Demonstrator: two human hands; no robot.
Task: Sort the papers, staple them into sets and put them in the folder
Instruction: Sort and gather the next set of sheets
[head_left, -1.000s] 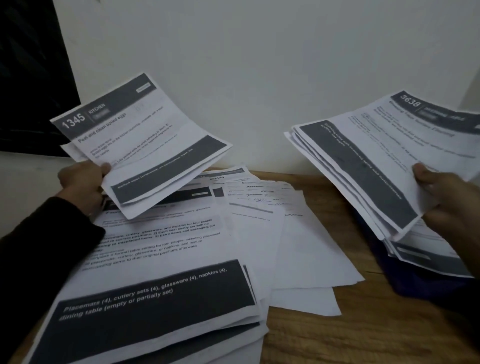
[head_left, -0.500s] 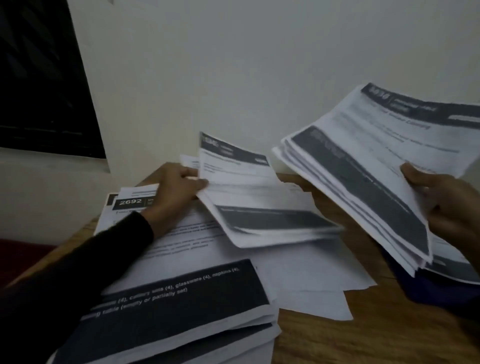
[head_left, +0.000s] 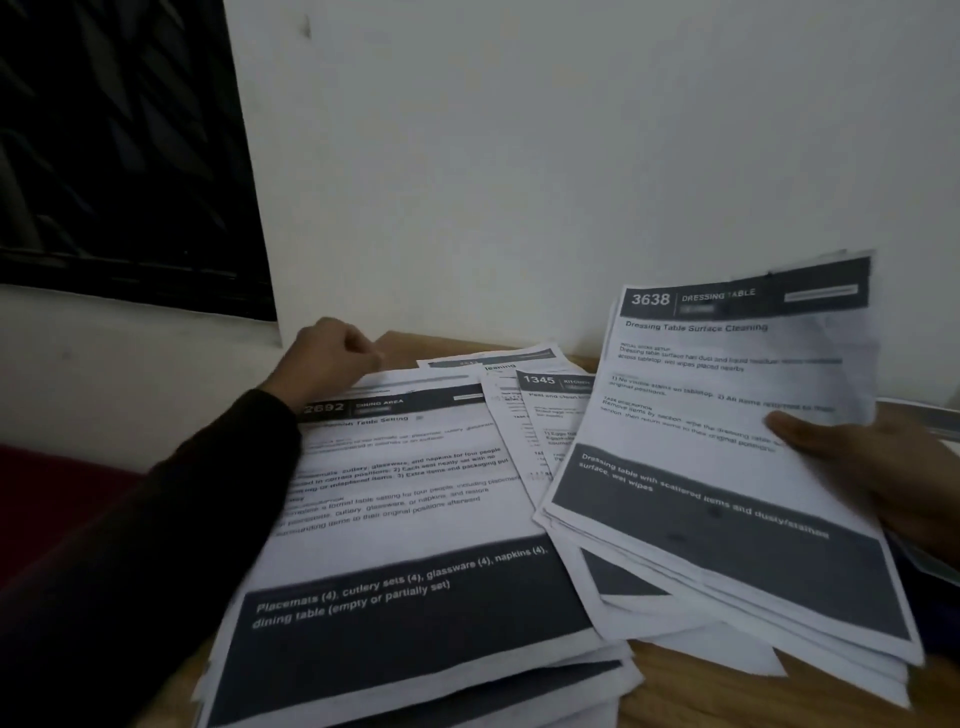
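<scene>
A wooden table (head_left: 675, 691) against a pale wall is seen from above, covered with printed sheets. At nine o'clock a dark sleeve (head_left: 156, 519) is stretched across the frame. At about eleven o'clock the left hand (head_left: 332, 358) is curled at the far edge of the sheets; its fingers are bent inward, but whether a sheet is pinched cannot be told. Below it, filling the centre and running down to six o'clock, a pile headed 2692 (head_left: 405, 499) is laid flat. Just right of centre, at about one o'clock, a sheet headed 1345 (head_left: 545, 400) is partly covered by its neighbours. At three o'clock a thick stack headed 3638 (head_left: 717, 467) is held tilted above the table by the right hand (head_left: 872, 467), with the thumb pressed on top and the fingers hidden beneath. A dark blue edge (head_left: 919, 582), possibly the folder, is glimpsed under that hand. Sorting is judged to be under way: piles by number are formed, while no stapler and no stapled set are visible, so stapling and filing appear to be left.
</scene>
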